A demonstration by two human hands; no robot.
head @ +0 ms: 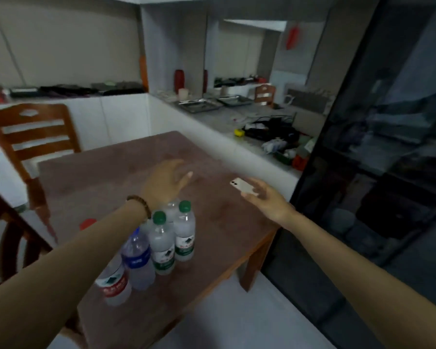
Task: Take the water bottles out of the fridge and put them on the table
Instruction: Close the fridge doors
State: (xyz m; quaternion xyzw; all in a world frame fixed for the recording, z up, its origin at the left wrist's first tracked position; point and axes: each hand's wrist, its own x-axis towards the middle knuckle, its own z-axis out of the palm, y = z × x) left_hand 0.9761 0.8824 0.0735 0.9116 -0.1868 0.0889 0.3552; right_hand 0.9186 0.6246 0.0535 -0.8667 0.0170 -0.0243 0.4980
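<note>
Water bottles [161,245] are standing clustered at the table's [106,177] near edge, probably grouped to leave room for more. The left hand [165,182] is hovering beyond them, fingers loosely spread and holding nothing. The right hand [264,197] is reaching at a white phone [243,188]; whether its fingers are gripping it, I cannot tell.

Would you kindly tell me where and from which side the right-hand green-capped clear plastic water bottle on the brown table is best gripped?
Take the right-hand green-capped water bottle round its clear body above the label, coming from its right. It stands upright at the cluster's right edge, bare brown table beside it, while the other green-capped bottle crowds its left.
</note>
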